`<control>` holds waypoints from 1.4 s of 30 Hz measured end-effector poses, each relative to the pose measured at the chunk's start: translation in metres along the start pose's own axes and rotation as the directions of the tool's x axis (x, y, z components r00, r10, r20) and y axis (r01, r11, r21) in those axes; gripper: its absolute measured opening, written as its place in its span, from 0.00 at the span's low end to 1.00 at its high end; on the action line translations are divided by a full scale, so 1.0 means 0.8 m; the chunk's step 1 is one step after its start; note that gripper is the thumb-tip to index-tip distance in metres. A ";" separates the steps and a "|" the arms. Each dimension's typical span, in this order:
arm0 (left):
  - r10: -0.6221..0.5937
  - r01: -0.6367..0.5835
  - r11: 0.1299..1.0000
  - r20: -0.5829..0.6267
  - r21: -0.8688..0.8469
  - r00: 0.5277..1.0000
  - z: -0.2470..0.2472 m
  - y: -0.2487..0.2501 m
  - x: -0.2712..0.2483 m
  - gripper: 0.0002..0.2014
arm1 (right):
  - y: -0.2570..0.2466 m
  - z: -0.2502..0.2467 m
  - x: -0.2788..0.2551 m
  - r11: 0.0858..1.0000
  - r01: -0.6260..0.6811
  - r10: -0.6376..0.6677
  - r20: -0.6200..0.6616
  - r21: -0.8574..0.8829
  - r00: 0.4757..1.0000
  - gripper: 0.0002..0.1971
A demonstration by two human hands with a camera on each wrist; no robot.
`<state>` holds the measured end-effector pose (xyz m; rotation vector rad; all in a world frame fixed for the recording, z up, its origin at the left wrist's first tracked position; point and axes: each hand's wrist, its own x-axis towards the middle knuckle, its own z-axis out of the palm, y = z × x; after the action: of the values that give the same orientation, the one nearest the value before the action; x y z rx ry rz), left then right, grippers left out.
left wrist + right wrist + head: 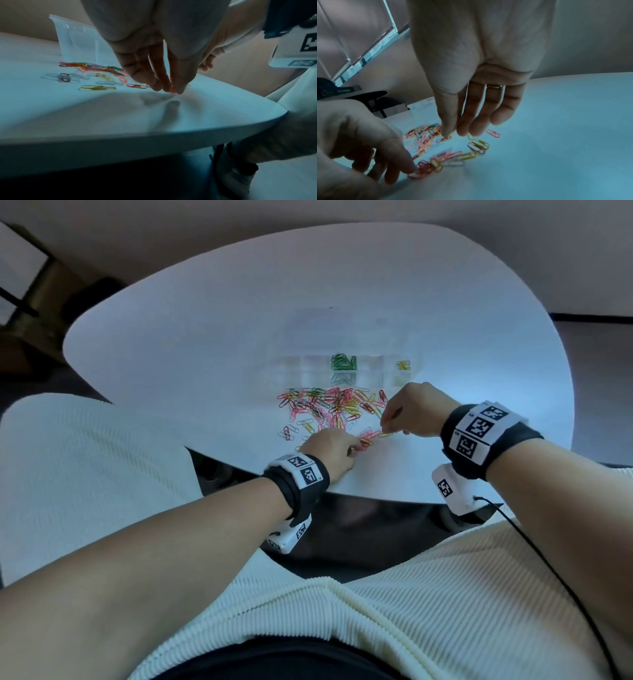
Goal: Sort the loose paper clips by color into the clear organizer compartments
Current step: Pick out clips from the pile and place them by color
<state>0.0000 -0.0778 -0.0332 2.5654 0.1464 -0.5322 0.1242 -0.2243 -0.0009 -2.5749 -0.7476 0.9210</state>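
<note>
The clear organizer (342, 368) is washed out, its compartment walls barely traceable. The left hand (330, 451) hides its own fingertips from above.

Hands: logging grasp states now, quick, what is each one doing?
Left hand: fingertips pinching red paper clips at the table.
Right hand: fingers at the pile; grip cannot be told.

Mixed paper clips (325, 405) before organizer (342, 366)

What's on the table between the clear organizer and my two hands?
The mixed pile of loose paper clips lies between the organizer and both hands, left hand, right hand; head view shows it.
</note>
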 end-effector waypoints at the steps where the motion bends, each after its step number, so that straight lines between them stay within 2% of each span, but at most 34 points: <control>1: 0.019 -0.020 1.000 0.015 0.024 1.000 0.002 -0.002 0.000 0.15 | 0.001 0.002 0.000 1.000 0.000 0.000 -0.005 -0.013 1.000 0.02; 6: 0.099 -0.110 0.982 0.079 0.154 0.992 0.009 -0.008 -0.002 0.13 | 0.006 0.017 0.004 0.996 -0.035 0.031 -0.056 -0.082 0.998 0.02; 9: 0.112 -0.117 0.986 0.046 0.123 0.993 0.011 -0.014 -0.002 0.15 | 0.005 0.026 0.007 0.991 -0.069 0.056 -0.112 -0.115 0.992 0.04; 13: 0.117 -0.118 0.989 0.019 0.085 0.993 0.012 -0.022 -0.002 0.10 | -0.001 0.035 0.007 0.983 -0.061 0.033 -0.159 -0.175 0.987 0.08; 18: 0.150 -0.156 0.979 0.049 0.135 0.987 0.010 -0.019 0.000 0.10 | -0.008 0.044 0.005 0.969 -0.046 0.011 -0.145 -0.241 0.989 0.08; 22: 0.145 -0.148 0.984 0.031 0.101 0.989 0.011 -0.016 -0.001 0.08 | -0.012 0.050 0.007 0.966 -0.058 0.023 -0.139 -0.252 0.990 0.06; 27: 0.085 -0.089 0.993 0.060 0.081 0.995 0.001 -0.011 0.001 0.14 | -0.018 0.057 0.011 0.950 -0.065 0.018 -0.154 -0.306 0.988 0.07; 30: 0.098 -0.098 0.995 -0.001 0.027 0.995 -0.026 -0.002 0.000 0.13 | -0.018 0.062 0.010 0.948 -0.062 0.011 -0.164 -0.311 0.986 0.12; 33: 0.133 -0.131 0.986 0.016 -0.099 0.991 -0.067 0.002 -0.011 0.08 | -0.018 0.060 0.008 0.954 -0.067 0.018 -0.168 -0.292 0.986 0.11; 35: 0.140 -0.137 0.977 0.006 -0.164 0.990 -0.093 -0.002 -0.020 0.06 | -0.021 0.050 0.007 0.972 -0.101 0.064 -0.175 -0.211 0.983 0.10; 38: 0.036 -0.049 0.965 -0.054 -0.259 0.998 -0.114 -0.025 -0.024 0.07 | -0.030 0.024 0.004 0.985 -0.139 0.152 -0.131 0.107 0.980 0.12; 40: -0.042 0.012 0.949 -0.090 -0.315 0.995 -0.117 -0.050 -0.017 0.12 | -0.041 0.009 -0.004 0.918 -0.118 0.185 -0.146 0.379 0.972 0.10; 42: -0.087 0.054 0.952 -0.096 -0.302 0.992 -0.120 -0.067 -0.006 0.15 | -0.054 -0.004 -0.015 0.811 -0.075 0.209 -0.168 0.580 0.963 0.10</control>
<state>0.0180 0.0174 0.0199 2.2982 0.3325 -0.3646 0.1024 -0.1960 0.0263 -2.1549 -0.1656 0.7314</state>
